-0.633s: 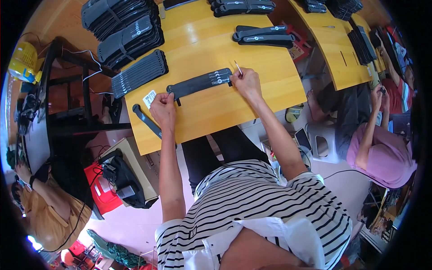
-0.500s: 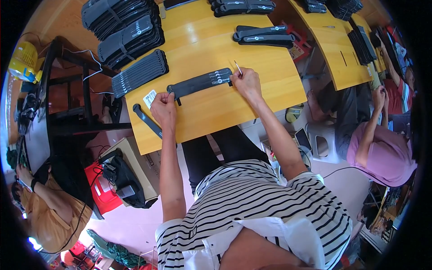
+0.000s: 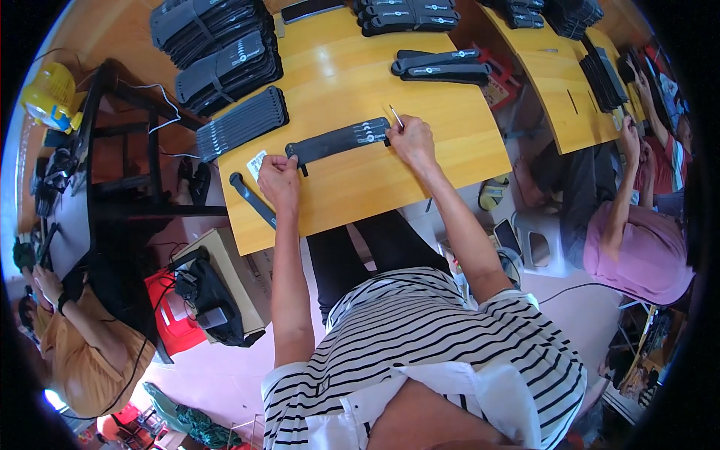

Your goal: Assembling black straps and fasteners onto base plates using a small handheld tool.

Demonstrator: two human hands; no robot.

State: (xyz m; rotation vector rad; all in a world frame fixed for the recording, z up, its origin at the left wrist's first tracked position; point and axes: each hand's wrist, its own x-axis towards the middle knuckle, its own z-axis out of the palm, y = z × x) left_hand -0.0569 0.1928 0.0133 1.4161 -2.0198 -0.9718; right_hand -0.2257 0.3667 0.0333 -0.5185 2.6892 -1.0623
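Note:
A small flat stack of black straps (image 3: 330, 144) with white printing lies across the wooden table in front of me. My left hand (image 3: 280, 182) pinches its left end between thumb and fingertips, beside a short dark tab. At the other end, my right hand (image 3: 413, 142) is closed round a thin pointed tool (image 3: 396, 117), whose tip sticks up past the fingers. The fingertips of that hand touch the stack's right end. A white printed label (image 3: 256, 164) lies partly behind my left hand. Left of my wrist rests a single black strap (image 3: 253, 199).
Black straps overlap in a row (image 3: 241, 124) at the table's left edge, with banded bundles (image 3: 225, 71) behind. More straps (image 3: 441, 67) lie far right. A dark phone-like slab (image 3: 311, 9) sits at the back. Co-workers sit at either side; a second table (image 3: 559, 97) stands right.
The view has shifted slightly, so the table appears a little further right. Both hands keep their places at the stack's two ends. A co-worker's hand on the right has risen.

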